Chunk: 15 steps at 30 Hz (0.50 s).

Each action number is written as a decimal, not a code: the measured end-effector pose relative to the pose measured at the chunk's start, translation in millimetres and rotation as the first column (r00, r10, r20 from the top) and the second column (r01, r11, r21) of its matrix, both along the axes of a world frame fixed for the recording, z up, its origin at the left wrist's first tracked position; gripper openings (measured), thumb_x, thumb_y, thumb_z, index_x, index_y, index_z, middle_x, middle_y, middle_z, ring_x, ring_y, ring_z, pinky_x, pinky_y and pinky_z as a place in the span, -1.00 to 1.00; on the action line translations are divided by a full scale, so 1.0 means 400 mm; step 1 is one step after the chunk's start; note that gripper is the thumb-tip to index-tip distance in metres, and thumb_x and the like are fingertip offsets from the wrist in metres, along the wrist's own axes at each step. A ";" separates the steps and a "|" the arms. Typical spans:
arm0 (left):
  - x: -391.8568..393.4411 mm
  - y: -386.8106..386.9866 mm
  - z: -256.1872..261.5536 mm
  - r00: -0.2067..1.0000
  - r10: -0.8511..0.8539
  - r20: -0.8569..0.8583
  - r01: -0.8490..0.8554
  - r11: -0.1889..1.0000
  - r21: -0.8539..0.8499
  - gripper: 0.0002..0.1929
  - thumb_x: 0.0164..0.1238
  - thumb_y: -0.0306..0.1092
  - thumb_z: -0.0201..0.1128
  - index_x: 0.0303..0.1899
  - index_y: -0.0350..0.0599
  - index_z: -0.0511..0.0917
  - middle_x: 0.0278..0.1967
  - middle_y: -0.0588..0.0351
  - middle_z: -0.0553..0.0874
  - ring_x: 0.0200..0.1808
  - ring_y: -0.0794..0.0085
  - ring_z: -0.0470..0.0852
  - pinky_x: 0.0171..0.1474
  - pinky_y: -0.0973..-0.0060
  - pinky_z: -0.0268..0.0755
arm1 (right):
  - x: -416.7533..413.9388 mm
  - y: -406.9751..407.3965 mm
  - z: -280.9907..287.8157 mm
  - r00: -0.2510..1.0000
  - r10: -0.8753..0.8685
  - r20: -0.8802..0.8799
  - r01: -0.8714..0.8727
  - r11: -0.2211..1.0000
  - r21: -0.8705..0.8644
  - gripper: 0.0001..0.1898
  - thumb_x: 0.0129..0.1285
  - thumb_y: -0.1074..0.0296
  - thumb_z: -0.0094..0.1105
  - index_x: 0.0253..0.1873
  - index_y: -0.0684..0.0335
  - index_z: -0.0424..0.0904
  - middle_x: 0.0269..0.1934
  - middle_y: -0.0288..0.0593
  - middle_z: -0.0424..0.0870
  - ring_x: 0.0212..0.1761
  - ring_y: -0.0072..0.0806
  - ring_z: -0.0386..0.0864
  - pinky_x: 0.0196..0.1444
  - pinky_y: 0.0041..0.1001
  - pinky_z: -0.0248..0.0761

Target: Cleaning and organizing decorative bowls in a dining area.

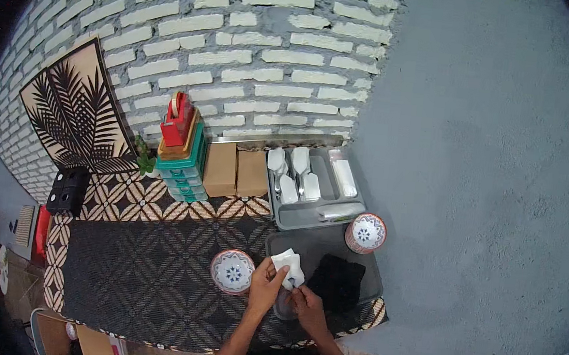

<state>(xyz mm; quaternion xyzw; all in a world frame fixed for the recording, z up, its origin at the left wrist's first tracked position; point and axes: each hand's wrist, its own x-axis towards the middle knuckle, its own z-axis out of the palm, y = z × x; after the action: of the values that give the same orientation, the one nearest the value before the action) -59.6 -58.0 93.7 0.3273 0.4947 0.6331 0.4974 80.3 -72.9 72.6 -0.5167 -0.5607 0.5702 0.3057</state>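
Between the fingers and thumb of my left hand (265, 289) is a folded white paper napkin (288, 267). My right hand (310, 309) pinches at the lower end of this bundle, where a small greyish part shows; whether that is a utensil is too small to tell. Both hands are above the left part of a dark grey serving tray (370, 278). On that tray lies a black cloth (338, 283), right of the napkin. A patterned bowl (233, 271) with an orange rim stands on the woven mat, close to my left wrist.
A grey cutlery tray (280, 221) holds napkin-wrapped utensils (300, 163) and white napkin packs (344, 177). Stacked patterned bowls (365, 233) stand by the grey wall. Cardboard boxes (221, 169), a teal drawer unit (181, 180) and a palm-leaf picture (79, 106) line the brick wall.
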 end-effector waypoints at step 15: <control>0.008 0.086 -0.060 0.812 -0.190 0.552 0.151 0.982 0.117 -0.70 0.42 -0.44 0.11 0.13 -0.20 0.39 0.08 -0.05 0.60 0.06 0.27 0.60 0.13 0.31 0.47 | 0.097 0.120 0.028 0.828 0.042 -0.559 -0.344 0.826 -0.447 -0.65 0.48 0.15 -0.04 0.06 0.38 0.48 -0.38 -0.31 0.55 -0.60 -0.70 0.32 -0.57 -0.66 0.18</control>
<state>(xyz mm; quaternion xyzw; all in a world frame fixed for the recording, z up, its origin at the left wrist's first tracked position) -56.6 -23.6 69.8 0.1867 0.2739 0.6703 0.6639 118.9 -25.0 83.7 -0.3420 -0.3270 0.8502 0.2310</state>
